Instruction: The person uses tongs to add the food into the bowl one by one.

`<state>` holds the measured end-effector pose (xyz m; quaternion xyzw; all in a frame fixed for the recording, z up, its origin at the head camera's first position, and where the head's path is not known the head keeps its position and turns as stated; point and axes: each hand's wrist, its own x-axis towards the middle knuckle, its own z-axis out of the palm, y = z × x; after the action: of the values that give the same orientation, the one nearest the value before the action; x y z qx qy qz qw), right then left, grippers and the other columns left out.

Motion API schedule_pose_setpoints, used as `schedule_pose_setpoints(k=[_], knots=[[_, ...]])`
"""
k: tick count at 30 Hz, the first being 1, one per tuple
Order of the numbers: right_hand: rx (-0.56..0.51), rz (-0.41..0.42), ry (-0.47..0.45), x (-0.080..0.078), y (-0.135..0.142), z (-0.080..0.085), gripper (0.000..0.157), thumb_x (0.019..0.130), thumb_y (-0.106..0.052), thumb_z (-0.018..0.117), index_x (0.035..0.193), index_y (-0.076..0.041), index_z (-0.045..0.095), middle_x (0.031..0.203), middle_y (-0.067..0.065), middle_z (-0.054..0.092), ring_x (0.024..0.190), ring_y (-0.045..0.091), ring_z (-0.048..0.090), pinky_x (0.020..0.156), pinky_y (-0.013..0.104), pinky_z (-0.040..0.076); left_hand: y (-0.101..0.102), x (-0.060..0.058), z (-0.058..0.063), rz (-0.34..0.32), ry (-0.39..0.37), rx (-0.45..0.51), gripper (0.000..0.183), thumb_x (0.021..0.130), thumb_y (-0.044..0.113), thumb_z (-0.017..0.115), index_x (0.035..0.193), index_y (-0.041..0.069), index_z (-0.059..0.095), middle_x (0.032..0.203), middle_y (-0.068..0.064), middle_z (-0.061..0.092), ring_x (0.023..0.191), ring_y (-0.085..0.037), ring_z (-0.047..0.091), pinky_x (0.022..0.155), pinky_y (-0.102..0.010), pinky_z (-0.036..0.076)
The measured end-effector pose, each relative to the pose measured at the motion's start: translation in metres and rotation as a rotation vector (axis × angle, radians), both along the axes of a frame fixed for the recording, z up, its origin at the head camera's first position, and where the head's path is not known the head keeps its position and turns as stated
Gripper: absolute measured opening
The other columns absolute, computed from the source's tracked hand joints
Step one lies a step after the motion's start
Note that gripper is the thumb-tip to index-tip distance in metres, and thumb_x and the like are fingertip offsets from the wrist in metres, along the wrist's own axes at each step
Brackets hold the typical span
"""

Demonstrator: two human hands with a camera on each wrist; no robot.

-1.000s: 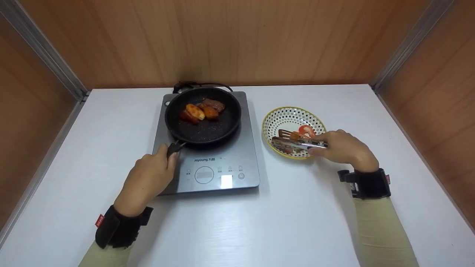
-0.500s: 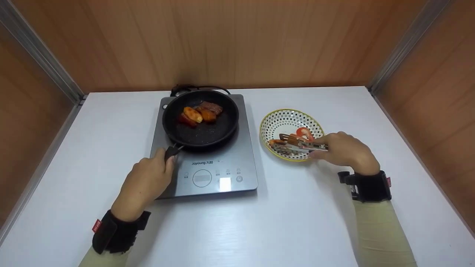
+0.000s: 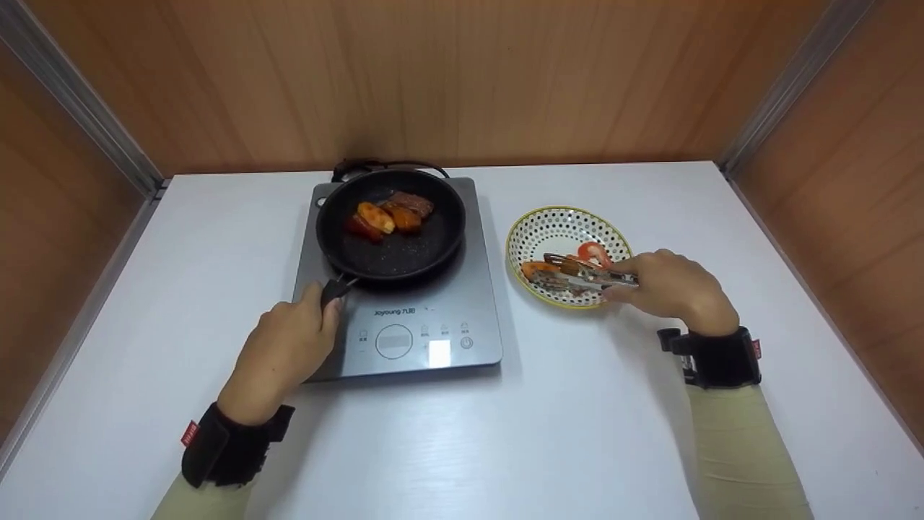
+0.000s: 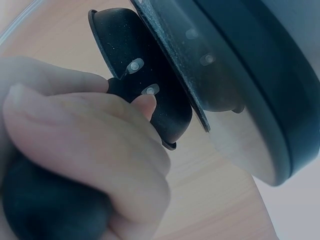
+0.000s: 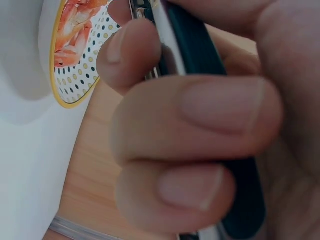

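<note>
My left hand [image 3: 285, 347] grips the black handle [image 3: 334, 290] of a frying pan [image 3: 404, 260]. In the pan lie an oval orange slice [image 3: 377, 216], a brown slab that looks like meat [image 3: 413, 203], a dark red piece [image 3: 362, 228] and another orange piece. My right hand [image 3: 671, 289] holds metal tongs [image 3: 605, 279], whose green grip [image 5: 200, 45] shows in the right wrist view. The tongs' ends are inside a dotted, yellow-rimmed dish [image 3: 534, 231], among an orange slice [image 3: 538, 269] and a red-and-white piece like shrimp [image 3: 595, 252]. Whether they pinch anything is unclear.
The pan stands on a silver induction cooker [image 3: 440, 310] with its control panel at the front. A black cable [image 3: 404, 165] runs behind it. Wooden panels [image 3: 462, 79] enclose the white table [image 3: 433, 448] at the back and sides.
The tongs' ends have shifted slightly in the dish, and the orange slice at its left is now uncovered. My left hand still holds the pan handle. The head view tilts a little.
</note>
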<state>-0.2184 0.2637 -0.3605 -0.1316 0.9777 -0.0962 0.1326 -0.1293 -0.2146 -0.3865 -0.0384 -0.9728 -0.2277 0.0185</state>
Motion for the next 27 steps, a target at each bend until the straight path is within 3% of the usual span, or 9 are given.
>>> schedule_pose_setpoints(k=[6,19,27], knots=[[0.026,-0.016,0.029,0.0021,-0.0013,0.0002,0.058,0.098,-0.042,0.074,0.148,-0.016,0.063,0.138,0.025,0.066,0.12,0.042,0.062,0.089,0.061,0.05,0.0007,-0.001,0.0008,-0.001,-0.008,-0.004,0.03,0.113,0.03,0.047,0.107,0.0,0.051,0.069,-0.014,0.055,0.06,-0.028,0.051,0.051,-0.041,0.039],[0.029,-0.001,0.034,-0.0006,-0.0006,-0.0028,0.052,0.101,-0.041,0.07,0.147,-0.018,0.064,0.135,0.026,0.067,0.112,0.039,0.062,0.084,0.058,0.049,0.0018,-0.0003,0.0004,-0.009,0.02,-0.017,0.03,0.113,0.027,0.048,0.109,-0.002,0.052,0.064,-0.014,0.055,0.055,-0.027,0.051,0.047,-0.039,0.039],[0.032,0.03,0.072,-0.0029,0.0023,-0.0054,0.051,0.101,-0.041,0.07,0.147,-0.019,0.065,0.134,0.024,0.069,0.118,0.043,0.065,0.086,0.063,0.051,0.0013,0.0003,0.0005,-0.003,0.021,-0.009,0.029,0.113,0.027,0.048,0.105,-0.001,0.052,0.065,-0.013,0.055,0.056,-0.027,0.051,0.048,-0.04,0.039]])
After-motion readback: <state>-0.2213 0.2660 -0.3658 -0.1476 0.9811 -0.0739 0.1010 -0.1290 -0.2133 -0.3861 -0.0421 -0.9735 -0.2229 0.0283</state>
